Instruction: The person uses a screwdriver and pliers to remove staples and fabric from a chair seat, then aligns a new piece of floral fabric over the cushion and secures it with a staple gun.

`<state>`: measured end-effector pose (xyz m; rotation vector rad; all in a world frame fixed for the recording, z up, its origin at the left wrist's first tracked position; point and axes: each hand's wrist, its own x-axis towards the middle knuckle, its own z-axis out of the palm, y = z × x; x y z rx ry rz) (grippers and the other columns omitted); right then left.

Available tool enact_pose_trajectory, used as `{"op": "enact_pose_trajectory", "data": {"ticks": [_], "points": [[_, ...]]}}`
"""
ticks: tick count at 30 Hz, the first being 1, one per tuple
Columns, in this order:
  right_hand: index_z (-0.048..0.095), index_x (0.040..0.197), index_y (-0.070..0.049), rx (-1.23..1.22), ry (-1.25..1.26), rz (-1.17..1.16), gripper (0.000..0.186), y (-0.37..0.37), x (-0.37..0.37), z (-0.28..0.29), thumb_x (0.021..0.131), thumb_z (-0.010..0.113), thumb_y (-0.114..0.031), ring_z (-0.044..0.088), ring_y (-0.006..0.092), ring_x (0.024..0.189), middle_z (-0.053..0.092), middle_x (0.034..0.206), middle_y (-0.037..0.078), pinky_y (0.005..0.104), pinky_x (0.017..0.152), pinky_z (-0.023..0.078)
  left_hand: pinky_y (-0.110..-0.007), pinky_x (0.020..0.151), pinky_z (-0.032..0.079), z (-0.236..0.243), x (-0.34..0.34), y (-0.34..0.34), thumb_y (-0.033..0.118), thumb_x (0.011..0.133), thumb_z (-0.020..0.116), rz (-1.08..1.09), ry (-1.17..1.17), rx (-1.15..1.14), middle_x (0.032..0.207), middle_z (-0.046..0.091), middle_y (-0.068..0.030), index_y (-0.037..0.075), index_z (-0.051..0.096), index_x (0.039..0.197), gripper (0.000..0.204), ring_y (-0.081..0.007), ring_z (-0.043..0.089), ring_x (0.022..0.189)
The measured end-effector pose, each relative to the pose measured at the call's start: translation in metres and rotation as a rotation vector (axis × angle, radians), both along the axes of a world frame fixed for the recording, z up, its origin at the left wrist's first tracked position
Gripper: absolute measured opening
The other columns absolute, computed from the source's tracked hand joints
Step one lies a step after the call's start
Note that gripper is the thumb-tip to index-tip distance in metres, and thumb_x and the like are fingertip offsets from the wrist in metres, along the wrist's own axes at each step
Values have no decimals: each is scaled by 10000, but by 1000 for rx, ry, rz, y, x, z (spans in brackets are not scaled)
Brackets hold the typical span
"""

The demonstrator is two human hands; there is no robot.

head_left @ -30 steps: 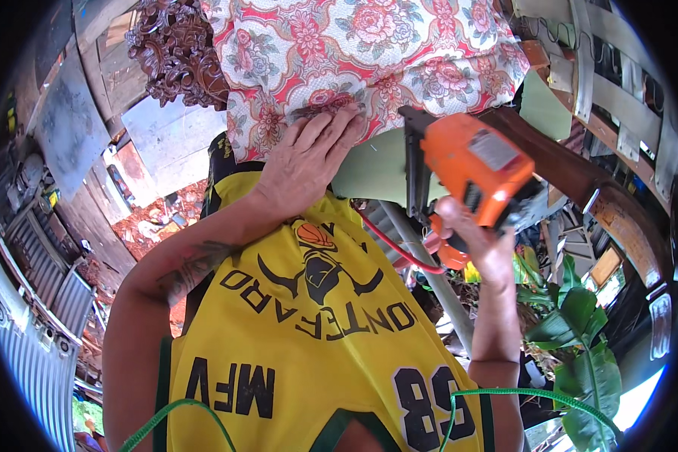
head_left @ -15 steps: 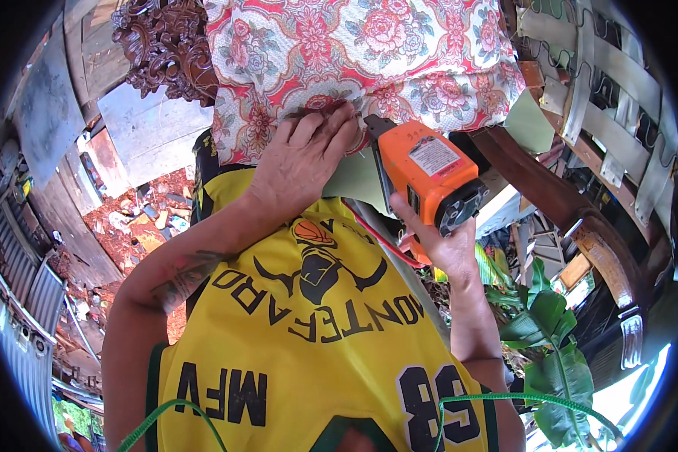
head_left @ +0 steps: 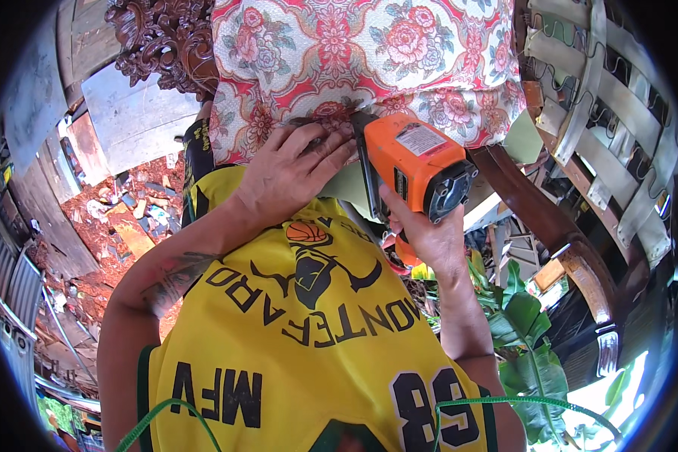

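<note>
While my left hand [head_left: 297, 169] presses flat on the floral upholstery fabric [head_left: 361, 60], fingers spread, my right hand [head_left: 426, 233] grips the orange staple gun [head_left: 414, 166]. Its nose meets the fabric just beside my left fingertips [head_left: 339, 147].

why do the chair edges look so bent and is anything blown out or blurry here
Head view: fisheye lens bows the wooden chair frame and leaves a black rim; bright daylight blows out the lower right corner behind the leaves; the orange power tool, left hand and floral fabric are sharp and evenly lit.

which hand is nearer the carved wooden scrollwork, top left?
Left. The left hand presses the floral fabric just below-right of the carved scrollwork; the right hand grips the orange power tool, farther right.
</note>
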<state>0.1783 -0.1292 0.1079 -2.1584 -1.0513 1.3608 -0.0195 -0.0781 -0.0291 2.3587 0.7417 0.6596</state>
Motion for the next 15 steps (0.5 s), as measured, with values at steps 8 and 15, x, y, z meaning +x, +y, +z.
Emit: {"op": "enact_pose_trajectory", "data": {"ticks": [8, 15], "points": [[688, 1147, 5, -174, -20, -104, 308, 8, -3, 4, 865, 796, -54, 735, 151, 1001, 764, 1087, 78, 325, 885, 573, -411, 892, 497, -8, -1, -2, 191, 841, 626, 16, -71, 44, 1205, 708, -38, 113, 683, 1308, 477, -244, 602, 1121], [686, 1178, 7, -192, -57, -10, 341, 22, -5, 9, 859, 795, -46, 727, 130, 953, 763, 1054, 69, 319, 870, 574, -398, 900, 493, -11, -2, -3, 197, 855, 616, 16, -78, 46, 1211, 703, -31, 104, 682, 1289, 448, -230, 605, 1116]]}}
